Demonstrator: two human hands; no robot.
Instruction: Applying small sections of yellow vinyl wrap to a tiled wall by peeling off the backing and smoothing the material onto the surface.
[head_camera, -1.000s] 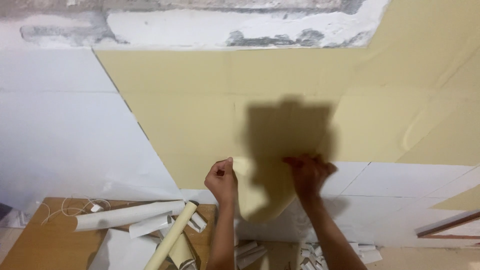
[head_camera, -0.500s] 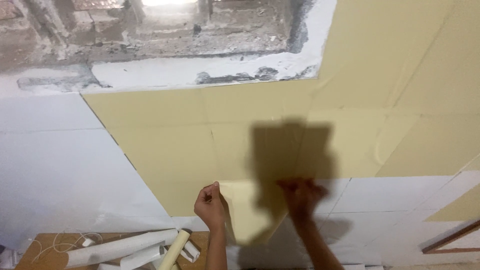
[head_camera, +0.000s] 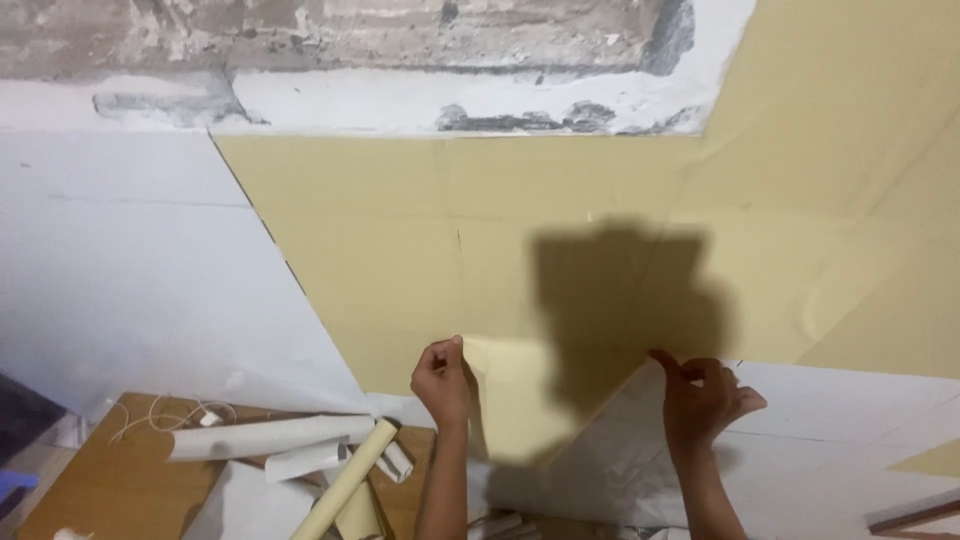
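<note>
A large pale yellow sheet (head_camera: 420, 240) covers the wall in front of me, with its lower corner hanging loose as a flap (head_camera: 510, 400). My left hand (head_camera: 442, 380) pinches the left edge of that flap between thumb and fingers. My right hand (head_camera: 700, 400) is on the flap's right edge, where the yellow sheet meets the white paper (head_camera: 830, 440) under it, fingers curled. A dark shadow falls on the sheet above both hands.
A wooden table (head_camera: 100, 480) at lower left holds rolled white and yellow paper tubes (head_camera: 270, 437), scraps and a thin cord. Bare brick and patchy plaster (head_camera: 330, 60) run along the top. White sheets cover the wall at left.
The view has tilted back down a little, so less of the brick shows than half a second ago. Both hands stay on the loose flap, and the right hand has shifted slightly outward.
</note>
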